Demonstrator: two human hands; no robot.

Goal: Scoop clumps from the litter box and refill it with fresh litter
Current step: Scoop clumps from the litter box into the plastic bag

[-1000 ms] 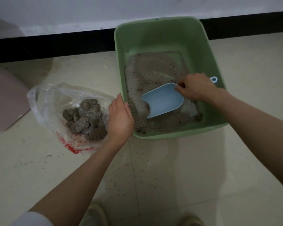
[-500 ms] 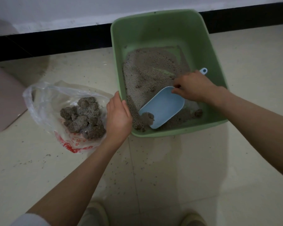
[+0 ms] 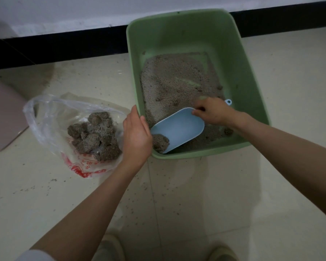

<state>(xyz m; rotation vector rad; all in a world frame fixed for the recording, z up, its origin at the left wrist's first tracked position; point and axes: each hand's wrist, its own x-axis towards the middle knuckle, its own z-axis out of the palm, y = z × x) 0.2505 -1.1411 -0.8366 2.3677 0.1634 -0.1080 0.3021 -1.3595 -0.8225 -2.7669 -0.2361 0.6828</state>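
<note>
Green litter box (image 3: pixel 252 76) at frame centre-right. Blue scoop (image 3: pixel 179 127), one clump (image 3: pixel 159 142) inside, gripped by right hand (image 3: pixel 213 113). Left hand (image 3: pixel 135 134), fingers straight, laid on box rim. Red print on plastic bag (image 3: pixel 51 117): illegible.

The right hand (image 3: pixel 214 113) covers most of the blue scoop's handle (image 3: pixel 228 102); the left hand (image 3: pixel 136 134) hides the litter box's (image 3: pixel 252 87) near-left rim; the plastic bag's (image 3: pixel 45 117) red print is unreadable; a pinkish object (image 3: pixel 2 113) is cut off left

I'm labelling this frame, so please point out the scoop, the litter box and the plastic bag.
scoop (image 3: pixel 179 127): head view, inside of its blue bowl.
litter box (image 3: pixel 252 87): head view, right inner wall.
plastic bag (image 3: pixel 45 119): head view, clear left side.
</note>
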